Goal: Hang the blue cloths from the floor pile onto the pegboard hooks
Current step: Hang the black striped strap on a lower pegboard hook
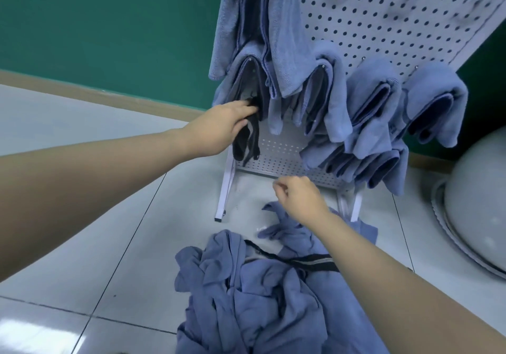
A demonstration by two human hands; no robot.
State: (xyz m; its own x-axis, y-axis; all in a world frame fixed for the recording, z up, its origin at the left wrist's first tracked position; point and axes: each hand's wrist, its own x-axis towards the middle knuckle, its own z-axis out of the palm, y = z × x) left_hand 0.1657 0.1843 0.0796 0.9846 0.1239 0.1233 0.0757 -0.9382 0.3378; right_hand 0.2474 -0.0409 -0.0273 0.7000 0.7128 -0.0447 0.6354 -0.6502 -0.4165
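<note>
The pegboard (pixel 383 25) leans back on its white legs, so the blue cloths (pixel 375 99) folded over its lower hooks hang clear of the panel, crowded from the left edge to the right. At the lower left edge, the left hand (pixel 219 129) curls its fingers into a dark strip of cloth (pixel 246 140) hanging under a hooked towel, probably to settle it on the hook. The right hand (pixel 298 197) hovers loosely curled just above the floor pile (pixel 260 299), holding nothing I can see. That pile lies on the floor tiles (pixel 109 216) in front of the pegboard's feet, with plenty still to hang.
</note>
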